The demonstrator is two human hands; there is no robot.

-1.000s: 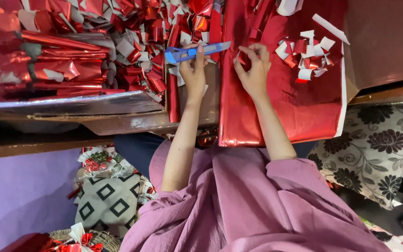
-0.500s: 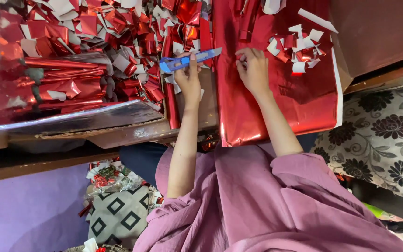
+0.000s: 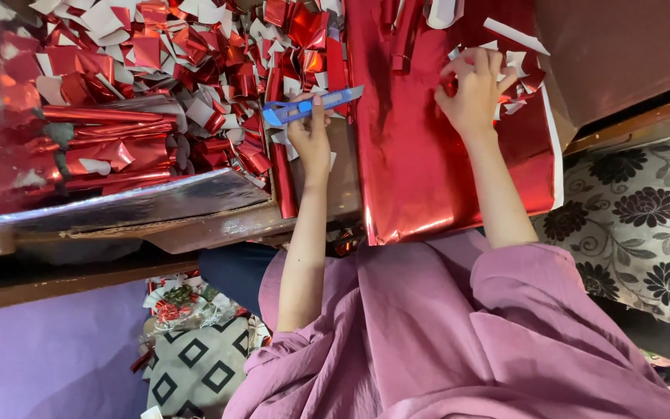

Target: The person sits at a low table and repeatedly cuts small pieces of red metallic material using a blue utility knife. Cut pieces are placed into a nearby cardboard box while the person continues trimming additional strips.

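Observation:
My left hand (image 3: 312, 143) grips a blue utility knife (image 3: 308, 107), held level with its blade end pointing right, at the left edge of a shiny red foil sheet (image 3: 420, 155). My right hand (image 3: 474, 89) rests on that sheet farther right. Its fingers are curled onto a small cluster of cut red-and-white foil pieces (image 3: 517, 62). I cannot tell whether a piece is pinched between them. The sheet lies across a brown board in front of my purple-clad lap.
A large heap of red and white foil scraps (image 3: 180, 54) fills the upper left, with rolled red foil (image 3: 110, 140) and a silvery sheet (image 3: 141, 206) beside it. A floral cushion (image 3: 637, 217) lies at the right. A black-and-white patterned cloth (image 3: 195, 365) is at lower left.
My right hand has moved right and farther from me across the red sheet onto the cut pieces. My left hand keeps the blue knife almost where it was.

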